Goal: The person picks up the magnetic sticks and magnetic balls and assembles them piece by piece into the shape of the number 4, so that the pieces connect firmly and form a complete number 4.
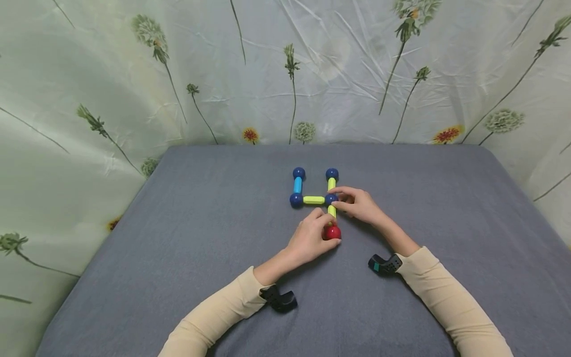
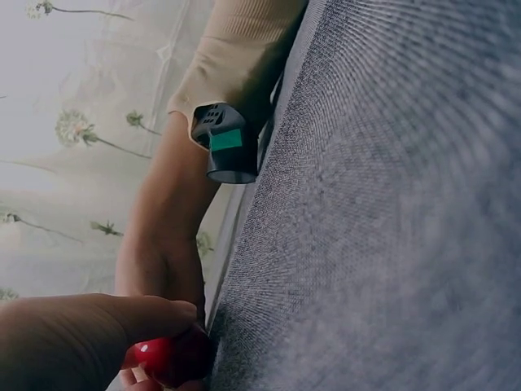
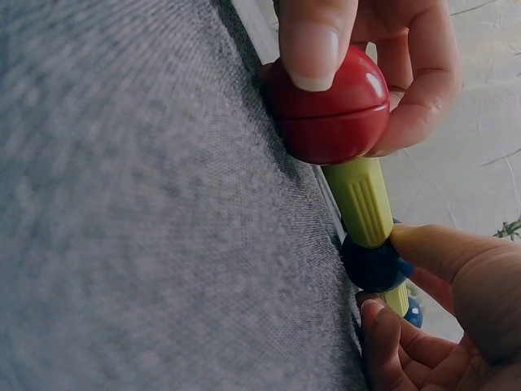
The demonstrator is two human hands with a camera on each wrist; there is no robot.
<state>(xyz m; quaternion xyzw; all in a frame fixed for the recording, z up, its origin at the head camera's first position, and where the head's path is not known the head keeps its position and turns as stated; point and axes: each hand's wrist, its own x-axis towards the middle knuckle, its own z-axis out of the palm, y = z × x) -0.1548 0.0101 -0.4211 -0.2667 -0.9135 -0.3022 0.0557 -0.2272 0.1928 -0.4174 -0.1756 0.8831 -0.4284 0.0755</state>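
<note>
An h-like figure of toy balls and rods lies flat on the grey cloth. My left hand (image 1: 310, 237) grips the red ball (image 1: 333, 232) at its near end, thumb on one side and fingers on the other. A yellow-green rod (image 3: 359, 201) joins that ball to a dark blue ball (image 3: 371, 263). This blue ball is pinched between the thumb and fingers of my right hand (image 1: 360, 205). From it one yellow-green rod (image 1: 314, 200) runs left to another blue ball (image 1: 296, 200). A second yellow-green rod (image 1: 331, 184) runs away to a far blue ball (image 1: 332, 174).
On the figure's left side a light blue rod (image 1: 298, 185) stretches to a blue ball (image 1: 299, 173). Grey cloth (image 1: 200, 208) covers the table, and a flower-printed curtain (image 1: 250, 69) hangs behind it. Dark wrist straps (image 1: 280, 299) stick out from both sleeves.
</note>
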